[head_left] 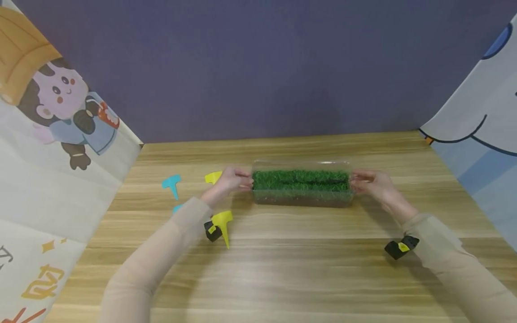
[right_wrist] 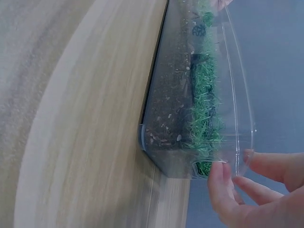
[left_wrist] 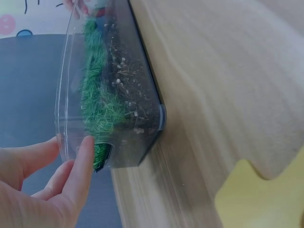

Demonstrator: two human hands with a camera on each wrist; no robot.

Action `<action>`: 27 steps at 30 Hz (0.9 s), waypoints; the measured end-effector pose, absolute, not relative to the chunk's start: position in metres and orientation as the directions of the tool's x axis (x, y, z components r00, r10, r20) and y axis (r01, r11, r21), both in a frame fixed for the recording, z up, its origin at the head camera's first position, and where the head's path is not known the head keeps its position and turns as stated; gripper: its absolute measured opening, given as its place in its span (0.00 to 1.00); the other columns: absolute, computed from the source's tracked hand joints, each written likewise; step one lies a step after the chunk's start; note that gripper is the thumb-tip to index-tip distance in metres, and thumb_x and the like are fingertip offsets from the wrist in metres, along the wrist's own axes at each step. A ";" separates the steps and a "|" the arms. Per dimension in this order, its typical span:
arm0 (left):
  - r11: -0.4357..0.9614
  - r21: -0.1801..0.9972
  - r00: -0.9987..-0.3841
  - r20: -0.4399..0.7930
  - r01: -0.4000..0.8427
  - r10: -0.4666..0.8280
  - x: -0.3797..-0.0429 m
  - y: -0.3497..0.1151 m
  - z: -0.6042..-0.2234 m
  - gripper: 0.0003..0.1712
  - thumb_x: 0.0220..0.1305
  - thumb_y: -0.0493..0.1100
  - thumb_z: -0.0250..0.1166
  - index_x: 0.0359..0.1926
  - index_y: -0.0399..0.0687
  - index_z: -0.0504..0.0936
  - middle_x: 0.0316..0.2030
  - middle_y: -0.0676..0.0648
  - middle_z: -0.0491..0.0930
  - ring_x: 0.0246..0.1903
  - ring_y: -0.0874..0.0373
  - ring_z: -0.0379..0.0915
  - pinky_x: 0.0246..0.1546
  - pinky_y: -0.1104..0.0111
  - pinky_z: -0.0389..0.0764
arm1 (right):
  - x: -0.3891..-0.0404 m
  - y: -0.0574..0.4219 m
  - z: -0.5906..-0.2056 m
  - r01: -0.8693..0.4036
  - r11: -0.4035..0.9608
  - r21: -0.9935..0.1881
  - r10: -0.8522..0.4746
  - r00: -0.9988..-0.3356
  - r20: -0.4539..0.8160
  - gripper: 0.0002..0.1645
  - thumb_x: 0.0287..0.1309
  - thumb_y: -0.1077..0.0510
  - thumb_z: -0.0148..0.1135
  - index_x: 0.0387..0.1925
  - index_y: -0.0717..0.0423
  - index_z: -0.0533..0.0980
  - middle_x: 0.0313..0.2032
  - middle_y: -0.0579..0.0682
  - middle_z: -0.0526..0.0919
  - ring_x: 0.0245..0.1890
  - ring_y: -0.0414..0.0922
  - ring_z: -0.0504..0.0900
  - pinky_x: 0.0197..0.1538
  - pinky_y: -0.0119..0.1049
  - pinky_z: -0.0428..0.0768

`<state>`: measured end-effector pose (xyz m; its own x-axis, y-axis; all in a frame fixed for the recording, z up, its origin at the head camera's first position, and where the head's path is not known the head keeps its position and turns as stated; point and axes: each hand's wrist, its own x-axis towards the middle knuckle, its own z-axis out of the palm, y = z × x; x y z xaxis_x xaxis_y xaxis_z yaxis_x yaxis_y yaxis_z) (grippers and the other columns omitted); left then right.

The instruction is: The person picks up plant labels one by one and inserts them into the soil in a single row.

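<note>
Both hands, left hand and right hand, pinch the ends of the clear plastic trough of soil and green grass on the wooden counter; that thin rim could flex and slip, spilling soil.

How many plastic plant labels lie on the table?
4, maybe more hidden: a blue label at far left, a second blue one peeking from behind the left sleeve, a yellow one by the left hand, another yellow nearer.
</note>
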<state>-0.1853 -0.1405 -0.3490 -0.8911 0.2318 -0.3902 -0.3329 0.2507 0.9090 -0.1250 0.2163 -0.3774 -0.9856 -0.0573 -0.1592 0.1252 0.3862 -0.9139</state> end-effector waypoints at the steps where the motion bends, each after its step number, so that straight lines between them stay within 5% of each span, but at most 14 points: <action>1: 0.250 0.910 -0.893 -0.387 -0.330 0.231 -0.185 -0.142 -0.351 0.20 0.56 0.24 0.53 0.52 0.20 0.64 0.48 0.27 0.69 0.46 0.40 0.71 0.48 0.59 0.73 | -0.124 0.216 -0.377 0.122 0.388 -0.914 -0.060 -0.986 -0.157 0.30 0.58 0.65 0.51 0.59 0.75 0.54 0.51 0.72 0.65 0.31 0.29 0.76 0.42 0.32 0.78; 13: 0.199 0.932 -0.907 -0.347 -0.304 0.239 -0.178 -0.160 -0.380 0.20 0.54 0.25 0.56 0.50 0.21 0.67 0.44 0.29 0.73 0.39 0.45 0.76 0.40 0.62 0.78 | -0.114 0.211 -0.378 0.122 0.367 -0.922 -0.098 -0.981 -0.169 0.31 0.58 0.65 0.51 0.60 0.74 0.54 0.52 0.73 0.64 0.34 0.30 0.76 0.43 0.29 0.77; 27: 0.271 0.903 -0.892 -0.395 -0.333 0.220 -0.154 -0.167 -0.367 0.20 0.56 0.27 0.56 0.51 0.24 0.67 0.45 0.30 0.72 0.40 0.47 0.76 0.42 0.63 0.77 | -0.104 0.207 -0.379 0.119 0.344 -0.932 -0.148 -0.973 -0.179 0.32 0.59 0.63 0.51 0.60 0.75 0.53 0.53 0.73 0.64 0.36 0.30 0.76 0.45 0.30 0.76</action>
<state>-0.1542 -0.1674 -0.3674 -0.8921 0.2197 -0.3948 -0.3330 0.2706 0.9032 -0.1039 0.2065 -0.3794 -0.9728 -0.1475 -0.1788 0.1192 0.3435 -0.9315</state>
